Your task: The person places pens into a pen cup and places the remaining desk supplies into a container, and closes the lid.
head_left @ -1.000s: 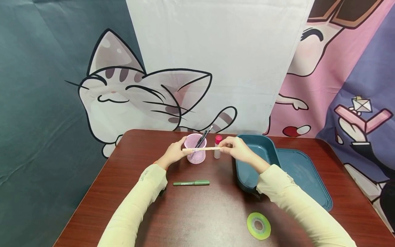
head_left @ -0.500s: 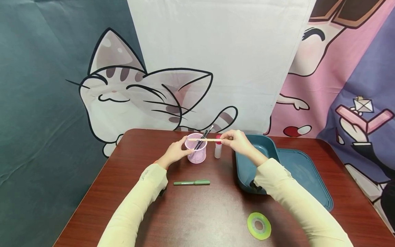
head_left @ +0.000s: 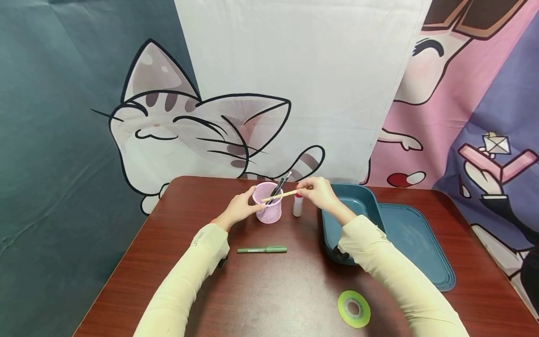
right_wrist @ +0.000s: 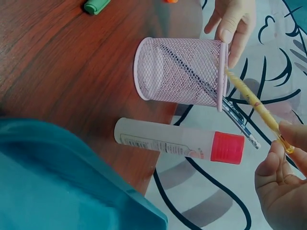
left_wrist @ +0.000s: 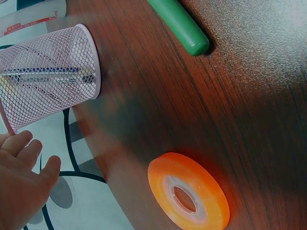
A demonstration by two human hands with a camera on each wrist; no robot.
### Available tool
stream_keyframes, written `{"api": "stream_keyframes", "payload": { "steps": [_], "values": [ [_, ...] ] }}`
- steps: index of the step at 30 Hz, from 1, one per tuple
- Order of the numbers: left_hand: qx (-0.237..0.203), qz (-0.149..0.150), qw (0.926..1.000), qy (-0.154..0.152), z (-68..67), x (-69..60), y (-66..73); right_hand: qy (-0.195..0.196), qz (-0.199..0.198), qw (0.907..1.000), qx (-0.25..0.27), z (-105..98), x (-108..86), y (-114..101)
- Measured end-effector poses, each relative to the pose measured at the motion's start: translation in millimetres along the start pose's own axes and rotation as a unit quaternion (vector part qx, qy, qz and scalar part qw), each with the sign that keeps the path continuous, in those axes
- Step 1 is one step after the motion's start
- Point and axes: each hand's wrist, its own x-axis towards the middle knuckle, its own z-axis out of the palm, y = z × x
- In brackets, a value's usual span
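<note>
As arms [head_left: 185, 276] [head_left: 396, 267] stretch forward, hands [head_left: 238, 208] [head_left: 319, 193] angle inward.

The glue stick [head_left: 297, 208] stands between cup [head_left: 270, 215] and tray [head_left: 334, 229].

The left wrist view crops the pink mesh cup [left_wrist: 62, 52].

A smiling cartoon cat [head_left: 156, 152] stretches over the teal and white stretches of a printed wall hanging [head_left: 320, 61], pink and purple at right, behind a reddish-brown wood-grain table [head_left: 252, 299] with rounded far corners and a pale sheen.
</note>
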Motion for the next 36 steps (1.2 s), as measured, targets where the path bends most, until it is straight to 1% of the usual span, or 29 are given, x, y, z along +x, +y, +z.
{"api": "stream_keyframes", "payload": {
  "steps": [4,8,12,18,21,28,32,36],
  "values": [
    [-0.001,-0.005,1.0000,-0.005,-0.1,-0.6,0.6,0.007,0.008,0.9999,-0.001,2.9,2.7,-1.0],
    [-0.003,-0.011,0.9999,-0.006,-0.7,-0.8,1.0,0.014,0.008,0.9998,-0.007,6.3,4.6,-1.9],
    [-0.002,-0.005,1.0000,-0.003,-0.8,-0.7,0.9,0.025,0.011,0.9996,-0.012,9.3,6.8,-4.7],
    [-0.002,0.003,1.0000,-0.001,-1.0,-0.5,0.5,0.040,0.021,0.9990,0.000,15.7,12.0,-9.4],
    [-0.002,0.003,1.0000,0.000,-1.2,-0.4,0.6,0.041,0.019,0.9990,0.009,19.2,14.5,-10.9],
    [0.000,0.006,1.0000,0.004,-1.6,-1.4,1.7,0.029,0.029,0.9981,0.047,25.8,16.9,-12.4],
    [-0.003,0.006,1.0000,0.004,-1.2,-1.4,2.0,0.031,0.020,0.9982,0.047,29.9,17.7,-12.1],
    [-0.007,0.002,1.0000,0.002,-0.9,-1.0,1.4,0.026,0.022,0.9979,0.055,35.2,18.0,-10.9]
  ]
}}
